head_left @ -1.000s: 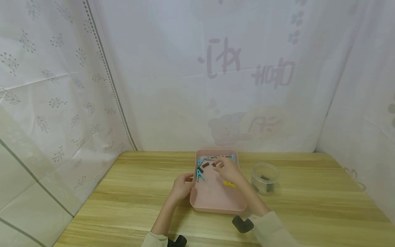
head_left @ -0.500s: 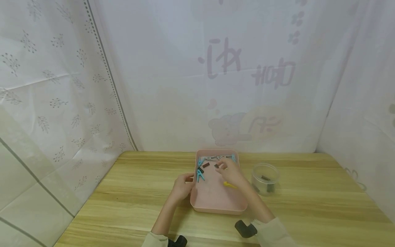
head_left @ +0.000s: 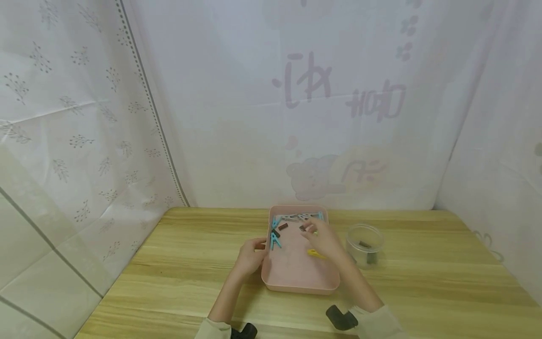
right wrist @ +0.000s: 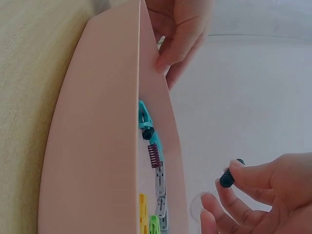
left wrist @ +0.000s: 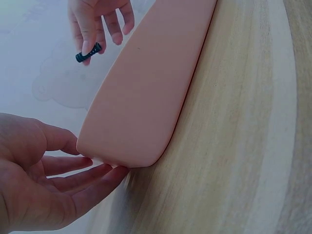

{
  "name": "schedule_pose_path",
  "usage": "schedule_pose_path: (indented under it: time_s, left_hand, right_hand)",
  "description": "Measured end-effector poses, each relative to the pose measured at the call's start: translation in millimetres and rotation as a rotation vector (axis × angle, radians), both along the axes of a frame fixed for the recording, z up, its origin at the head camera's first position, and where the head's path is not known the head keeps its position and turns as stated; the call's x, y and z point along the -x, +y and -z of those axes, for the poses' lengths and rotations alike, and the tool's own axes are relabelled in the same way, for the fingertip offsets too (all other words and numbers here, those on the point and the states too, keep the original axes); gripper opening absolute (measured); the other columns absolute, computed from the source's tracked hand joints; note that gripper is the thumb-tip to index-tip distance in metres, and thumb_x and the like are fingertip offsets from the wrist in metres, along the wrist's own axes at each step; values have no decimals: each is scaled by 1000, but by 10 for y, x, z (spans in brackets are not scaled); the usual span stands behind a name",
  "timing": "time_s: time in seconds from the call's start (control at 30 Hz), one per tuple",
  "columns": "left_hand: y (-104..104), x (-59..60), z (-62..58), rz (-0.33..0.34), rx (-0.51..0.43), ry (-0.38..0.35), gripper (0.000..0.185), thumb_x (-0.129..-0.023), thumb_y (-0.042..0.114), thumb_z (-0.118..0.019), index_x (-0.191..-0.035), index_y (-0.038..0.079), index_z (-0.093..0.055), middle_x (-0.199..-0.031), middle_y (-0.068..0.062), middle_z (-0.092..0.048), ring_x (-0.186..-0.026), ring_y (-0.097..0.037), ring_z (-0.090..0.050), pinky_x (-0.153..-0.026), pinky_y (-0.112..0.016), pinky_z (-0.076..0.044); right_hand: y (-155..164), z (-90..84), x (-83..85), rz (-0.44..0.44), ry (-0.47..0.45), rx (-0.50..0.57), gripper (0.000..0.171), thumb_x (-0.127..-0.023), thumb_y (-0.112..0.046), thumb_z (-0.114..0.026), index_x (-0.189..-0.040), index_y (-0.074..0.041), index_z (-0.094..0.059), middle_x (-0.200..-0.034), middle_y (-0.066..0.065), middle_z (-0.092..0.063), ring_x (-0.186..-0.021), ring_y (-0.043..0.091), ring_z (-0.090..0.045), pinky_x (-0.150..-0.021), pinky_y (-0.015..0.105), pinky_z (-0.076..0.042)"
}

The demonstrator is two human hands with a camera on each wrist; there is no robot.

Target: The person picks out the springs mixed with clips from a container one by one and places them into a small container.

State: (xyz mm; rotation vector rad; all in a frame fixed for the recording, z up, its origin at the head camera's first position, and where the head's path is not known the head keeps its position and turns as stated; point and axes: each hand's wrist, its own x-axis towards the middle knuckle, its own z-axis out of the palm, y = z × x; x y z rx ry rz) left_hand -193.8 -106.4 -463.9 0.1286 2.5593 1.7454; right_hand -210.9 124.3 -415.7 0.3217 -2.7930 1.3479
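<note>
My right hand (head_left: 325,241) is above the far half of the pink tray (head_left: 292,275), pinching a short dark coil spring (right wrist: 227,177) between thumb and fingertip. My left hand (head_left: 250,257) holds the tray's left side, its fingers (left wrist: 97,187) around the wall and under the edge. Inside the tray lie a brown spring (head_left: 283,227), another dark piece (head_left: 275,233), blue clothespins (head_left: 275,241), grey clothespins (right wrist: 160,183), a yellow clothespin (head_left: 315,254) and a green clothespin (right wrist: 154,225). The right forearm partly covers the tray's right side.
A clear round tub (head_left: 357,254) with several dark pieces inside stands right of the tray. The wooden table (head_left: 178,273) runs back to a white printed curtain (head_left: 237,141). Black wrist mounts (head_left: 341,318) sit on both forearms.
The right hand, with the dark spring pinched in it, has drifted slightly right and toward the person. The left hand and the tray have hardly moved.
</note>
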Motion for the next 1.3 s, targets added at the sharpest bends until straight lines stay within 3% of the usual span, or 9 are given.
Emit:
schedule_pose_path:
  time_s: [0.5, 0.63, 1.3]
  left_hand:
    - [10, -12, -32, 9, -13, 6, 43, -98, -1, -58, -138, -15, -59, -122, -35, -66, -96, -36, -72, -78, -42, -65]
    - [10, -16, -41, 10, -24, 12, 43, -98, -1, -59, -138, -16, -59, -122, -35, -66, -96, -37, -72, -78, -44, -65]
    - [-9, -18, -23, 8, -3, 9, 43, -98, 0, -59, -138, -16, -58, -123, -35, -66, -97, -37, -73, -78, -43, -65]
  right_hand:
    - [85, 10, -49, 26, 3, -19, 22, -103, -9, -65, -122, 2, -68, -110, 21, -73, -95, 32, -69, -73, 41, -59]
    - [101, -1, -76, 30, 5, -13, 24, -103, -8, -65, -124, 2, -67, -113, 23, -72, -93, 30, -69, -68, 36, -58]
    - [175, -8, -123, 56, 39, -4, 26, -101, -7, -67, -126, 3, -68, -111, 24, -72, -90, 31, -69, -65, 36, -59]
